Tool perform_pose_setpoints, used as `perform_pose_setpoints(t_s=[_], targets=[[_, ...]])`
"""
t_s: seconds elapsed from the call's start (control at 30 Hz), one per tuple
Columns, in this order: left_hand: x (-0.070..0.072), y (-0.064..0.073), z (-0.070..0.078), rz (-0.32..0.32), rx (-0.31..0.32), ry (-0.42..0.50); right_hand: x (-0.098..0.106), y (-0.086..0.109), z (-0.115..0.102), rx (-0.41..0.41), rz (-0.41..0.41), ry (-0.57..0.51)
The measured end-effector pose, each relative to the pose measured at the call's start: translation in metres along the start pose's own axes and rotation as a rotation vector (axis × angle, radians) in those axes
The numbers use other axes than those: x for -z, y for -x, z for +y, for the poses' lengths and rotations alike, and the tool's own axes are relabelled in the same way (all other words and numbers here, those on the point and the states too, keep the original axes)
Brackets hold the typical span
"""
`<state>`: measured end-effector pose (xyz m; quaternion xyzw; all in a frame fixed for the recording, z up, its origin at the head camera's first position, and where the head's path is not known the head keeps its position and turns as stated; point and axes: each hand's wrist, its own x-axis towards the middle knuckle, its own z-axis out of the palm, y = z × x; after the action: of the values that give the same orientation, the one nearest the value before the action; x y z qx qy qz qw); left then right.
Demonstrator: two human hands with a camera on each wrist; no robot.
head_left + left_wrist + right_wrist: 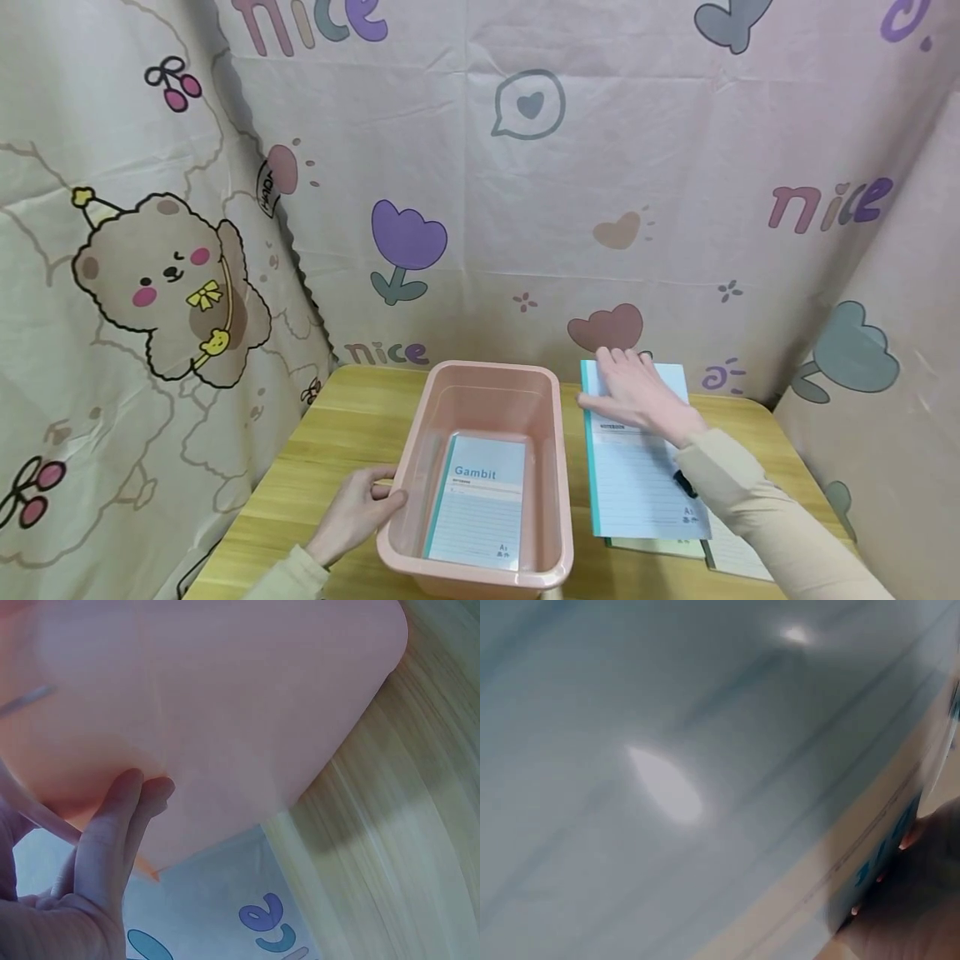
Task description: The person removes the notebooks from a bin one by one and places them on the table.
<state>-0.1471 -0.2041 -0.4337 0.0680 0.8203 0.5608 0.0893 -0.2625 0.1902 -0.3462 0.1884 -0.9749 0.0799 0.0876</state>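
Note:
A pink plastic bin [561, 467] stands in front of me in the head view. My left hand [365, 507] grips its left rim, thumb and fingers on either side of the wall. Inside lies a light blue "Gambit" notebook [483, 508], flat on the bottom. Right of the bin, my right hand [637, 396] holds another blue notebook [637, 492] by its far end, with the back of the hand upward and fingertips at the top edge. That notebook is raised over the table and fills the right wrist view; its title is partly covered by the hand.
Beneath the raised notebook, a pale green notebook [660, 547] and a cream lined notebook [735, 550] show on the wooden table [322, 433]. A printed curtain [480, 208] hangs behind the table and at both sides.

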Motion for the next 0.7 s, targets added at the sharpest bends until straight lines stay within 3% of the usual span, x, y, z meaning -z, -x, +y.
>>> perform_pose_setpoints(t_s=[0.23,0.53,0.7], targets=[[0.000,0.000,0.000,-0.001,-0.013,0.004,-0.023,0.022,0.033,0.002,0.022,-0.001],[0.000,0.000,0.000,0.005,-0.005,-0.004,-0.086,0.048,0.060,-0.020,0.019,-0.007],[-0.001,0.001,0.000,0.006,-0.006,-0.007,-0.110,0.063,0.067,-0.050,-0.017,-0.048]])
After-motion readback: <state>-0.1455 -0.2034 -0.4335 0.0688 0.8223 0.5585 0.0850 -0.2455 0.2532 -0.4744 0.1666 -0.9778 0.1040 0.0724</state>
